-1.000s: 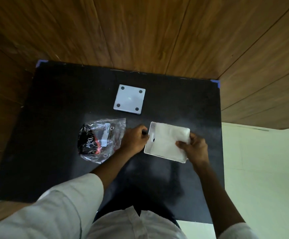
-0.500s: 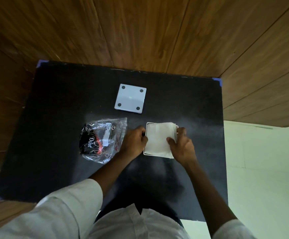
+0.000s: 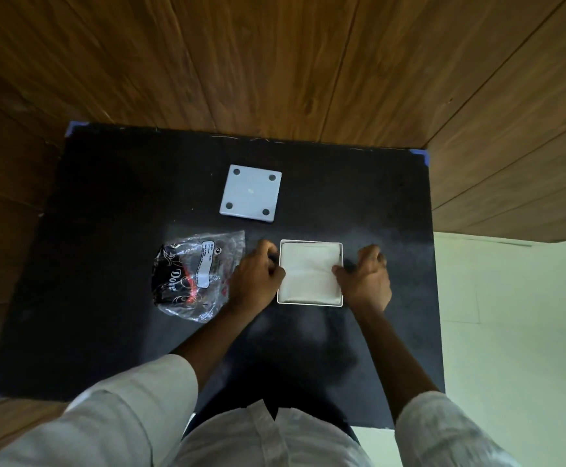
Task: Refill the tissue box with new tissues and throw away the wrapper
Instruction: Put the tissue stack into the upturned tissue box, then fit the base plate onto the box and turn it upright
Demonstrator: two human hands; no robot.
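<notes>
A square white tissue box [image 3: 341, 299] stands on the black table, its open side up and filled with white tissues [image 3: 308, 271]. My left hand [image 3: 258, 276] grips its left wall and my right hand [image 3: 366, 278] grips its right wall, the thumb resting on the tissues. The box's flat white bottom panel [image 3: 250, 193], with four dark round feet, lies apart on the table behind the box. A crumpled clear plastic wrapper [image 3: 194, 271] with black and red print lies just left of my left hand.
The black table [image 3: 106, 230] stands against a wooden panelled wall [image 3: 275, 62]. Blue tape marks its corners. Pale floor [image 3: 511, 332] shows past the table's right edge. My white sleeves and shirt fill the bottom of the view.
The box was tilted and held off-square a second ago; now it sits flat and square on the table, tissues pressed level inside, with one hand on each side.
</notes>
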